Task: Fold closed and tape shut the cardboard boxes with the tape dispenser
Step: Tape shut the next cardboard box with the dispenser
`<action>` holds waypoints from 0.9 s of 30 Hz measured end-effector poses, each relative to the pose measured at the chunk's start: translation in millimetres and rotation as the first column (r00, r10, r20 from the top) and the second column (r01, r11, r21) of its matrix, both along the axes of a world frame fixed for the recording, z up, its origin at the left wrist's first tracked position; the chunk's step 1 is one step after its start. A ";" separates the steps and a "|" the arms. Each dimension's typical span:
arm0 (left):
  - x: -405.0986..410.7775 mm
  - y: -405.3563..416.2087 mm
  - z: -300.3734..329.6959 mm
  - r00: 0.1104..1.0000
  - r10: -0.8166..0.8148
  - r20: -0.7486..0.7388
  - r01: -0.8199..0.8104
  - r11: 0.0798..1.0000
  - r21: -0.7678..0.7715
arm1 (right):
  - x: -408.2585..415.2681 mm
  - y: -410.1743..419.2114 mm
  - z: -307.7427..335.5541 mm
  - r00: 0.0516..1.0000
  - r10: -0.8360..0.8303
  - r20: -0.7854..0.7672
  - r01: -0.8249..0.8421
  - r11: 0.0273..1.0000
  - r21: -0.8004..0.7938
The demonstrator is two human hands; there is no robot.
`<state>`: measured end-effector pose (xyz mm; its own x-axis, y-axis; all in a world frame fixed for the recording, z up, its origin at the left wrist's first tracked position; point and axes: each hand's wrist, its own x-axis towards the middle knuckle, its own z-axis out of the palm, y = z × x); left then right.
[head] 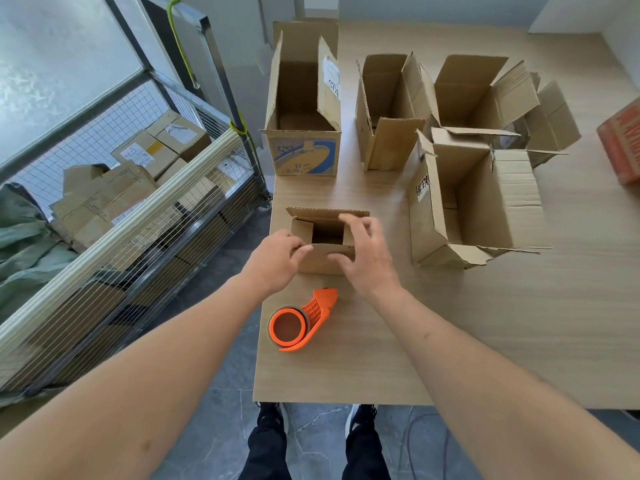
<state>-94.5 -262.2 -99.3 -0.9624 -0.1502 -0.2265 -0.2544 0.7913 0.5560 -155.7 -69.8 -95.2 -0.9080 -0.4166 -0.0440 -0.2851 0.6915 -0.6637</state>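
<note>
A small cardboard box [322,261] stands near the table's left front, its top partly folded with a dark gap in the middle. My left hand [273,258] pinches the near flap at the box's left corner. My right hand [367,254] lies over the box's right side, fingers curled onto the right flap and thumb against the front wall. An orange tape dispenser [301,320] with a roll of tape lies flat on the table just in front of the box, between my forearms, touched by neither hand.
Several open cardboard boxes stand farther back: a tall printed one [304,109], a plain one [391,112], a wide one [474,202]. A red box [623,143] sits at the right edge. A wire cage cart [138,209] holding boxes stands left of the wooden table [450,341].
</note>
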 end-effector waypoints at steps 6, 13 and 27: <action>-3.9 12.3 -7.3 0.994 0.078 -0.078 -0.080 0.997 -0.014 | -8.1 -2.7 3.2 0.990 -0.133 -0.039 0.138 0.962 0.236; -6.6 11.3 -7.8 0.976 0.185 -0.114 -0.178 0.982 0.066 | -16.4 -8.8 -4.2 0.996 -0.093 0.005 0.086 0.940 0.329; -6.9 23.5 -7.6 0.977 0.173 -0.125 -0.179 0.983 -0.035 | 3.0 4.9 -23.2 0.999 0.043 0.032 -0.052 0.923 0.382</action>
